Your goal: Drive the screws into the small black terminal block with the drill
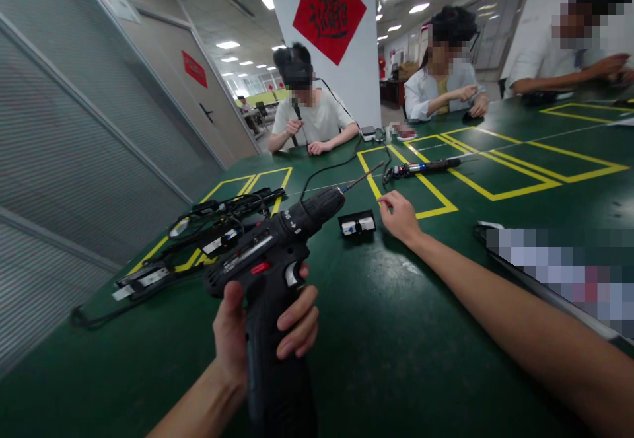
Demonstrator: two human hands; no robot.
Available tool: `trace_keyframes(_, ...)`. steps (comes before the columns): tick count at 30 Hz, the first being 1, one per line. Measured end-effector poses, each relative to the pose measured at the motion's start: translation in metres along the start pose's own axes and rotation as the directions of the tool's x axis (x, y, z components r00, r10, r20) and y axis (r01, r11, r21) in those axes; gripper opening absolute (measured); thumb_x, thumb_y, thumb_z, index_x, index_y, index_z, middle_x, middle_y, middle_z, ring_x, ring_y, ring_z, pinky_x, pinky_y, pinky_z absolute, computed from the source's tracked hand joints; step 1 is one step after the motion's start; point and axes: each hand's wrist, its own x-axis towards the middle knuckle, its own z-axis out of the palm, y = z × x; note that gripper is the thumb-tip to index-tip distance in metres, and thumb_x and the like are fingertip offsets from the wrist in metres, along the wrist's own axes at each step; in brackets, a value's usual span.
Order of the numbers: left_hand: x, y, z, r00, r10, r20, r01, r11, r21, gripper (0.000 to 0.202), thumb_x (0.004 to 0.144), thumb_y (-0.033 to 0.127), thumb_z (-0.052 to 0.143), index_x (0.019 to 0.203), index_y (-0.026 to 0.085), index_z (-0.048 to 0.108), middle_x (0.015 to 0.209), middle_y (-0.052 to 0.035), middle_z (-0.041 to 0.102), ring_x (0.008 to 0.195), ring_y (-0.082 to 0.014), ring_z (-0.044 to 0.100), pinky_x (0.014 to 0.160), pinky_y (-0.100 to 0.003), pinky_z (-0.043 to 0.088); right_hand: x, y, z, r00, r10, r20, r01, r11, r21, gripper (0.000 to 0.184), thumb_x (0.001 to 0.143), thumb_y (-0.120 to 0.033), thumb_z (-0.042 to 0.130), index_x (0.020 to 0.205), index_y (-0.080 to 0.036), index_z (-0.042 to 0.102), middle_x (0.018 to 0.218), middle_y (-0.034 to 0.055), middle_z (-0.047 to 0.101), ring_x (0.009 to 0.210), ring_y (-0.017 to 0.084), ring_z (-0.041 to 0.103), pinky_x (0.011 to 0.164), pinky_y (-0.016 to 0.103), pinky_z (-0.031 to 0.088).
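My left hand [267, 326] is wrapped round the handle of a black cordless drill [267, 246], its fingers just below the grey trigger. From the chuck a long, thin bit [364, 177] points up and to the right, away from me. My right hand [400, 217] is low over the table with loosely bent fingers, and I see nothing in it. Just left of its fingertips, apart from them, sits a small black part [357, 225] with white and blue pieces inside.
Black cabled assemblies [208, 233] lie at the left of the green table [396, 359]. A slim assembly with wires [421, 168] lies beyond my right hand. A blurred-out, dark-edged device [555, 279] is at the right. Three people sit across the table, one holding a screwdriver [297, 111].
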Motion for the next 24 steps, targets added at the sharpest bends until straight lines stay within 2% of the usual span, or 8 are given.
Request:
trace_keyframes(6, 0.002, 0.002, -0.005, 0.993, 0.054, -0.106, -0.053, 0.998, 0.017, 0.038, 0.073, 0.034, 0.051, 0.105, 0.014, 0.050, 0.055, 0.0063, 0.029, 0.044, -0.0066, 0.036, 0.056, -0.028, 0.038, -0.001, -0.012, -0.002, 0.988, -0.115, 0.106, 0.107, 0.991, 0.079, 0.023, 0.089, -0.026, 0.051, 0.110, -0.017, 0.055, 0.113, 0.0067, 0.058, 0.096, 0.019, 0.058, 0.083, 0.041, 0.048)
trace_keyframes(9, 0.004, 0.005, -0.009, 0.989, 0.074, -0.132, -0.070, 0.997, 0.032, 0.042, 0.071, 0.028, 0.050, 0.111, 0.014, 0.048, 0.056, 0.0056, 0.032, 0.045, -0.0073, 0.037, 0.057, -0.028, 0.038, -0.001, -0.018, -0.005, 0.973, -0.173, 0.152, 0.157, 0.981, 0.116, 0.024, 0.089, -0.025, 0.051, 0.112, -0.018, 0.055, 0.116, 0.0070, 0.056, 0.101, 0.021, 0.056, 0.086, 0.042, 0.046)
trace_keyframes(13, 0.002, 0.003, -0.013, 0.990, 0.044, -0.134, -0.040, 0.999, 0.037, 0.051, 0.069, 0.022, 0.052, 0.118, 0.015, 0.043, 0.056, 0.0057, 0.035, 0.047, -0.0082, 0.041, 0.056, -0.028, 0.040, -0.003, -0.023, -0.011, 0.961, -0.207, 0.184, 0.181, 0.972, 0.150, 0.026, 0.090, -0.025, 0.050, 0.115, -0.018, 0.053, 0.120, 0.0076, 0.054, 0.106, 0.022, 0.053, 0.090, 0.045, 0.043)
trace_keyframes(18, -0.004, -0.006, -0.016, 0.994, 0.033, -0.108, -0.020, 0.992, 0.122, 0.044, 0.071, 0.023, 0.048, 0.113, 0.012, 0.045, 0.053, 0.0064, 0.035, 0.041, -0.0081, 0.041, 0.054, -0.029, 0.041, -0.006, -0.029, -0.015, 0.932, -0.255, 0.259, 0.213, 0.960, 0.179, 0.034, 0.087, -0.030, 0.052, 0.120, -0.019, 0.049, 0.125, 0.0085, 0.050, 0.111, 0.025, 0.049, 0.092, 0.047, 0.040)
trace_keyframes(24, -0.008, -0.011, -0.012, 0.985, 0.143, -0.099, -0.109, 0.951, 0.290, 0.042, 0.073, 0.031, 0.043, 0.108, 0.009, 0.045, 0.052, 0.0028, 0.041, 0.042, -0.0122, 0.046, 0.052, -0.031, 0.040, -0.007, -0.028, -0.008, 0.912, -0.247, 0.329, 0.198, 0.964, 0.176, 0.049, 0.084, -0.038, 0.055, 0.127, -0.020, 0.042, 0.131, 0.0100, 0.044, 0.113, 0.027, 0.047, 0.092, 0.049, 0.040)
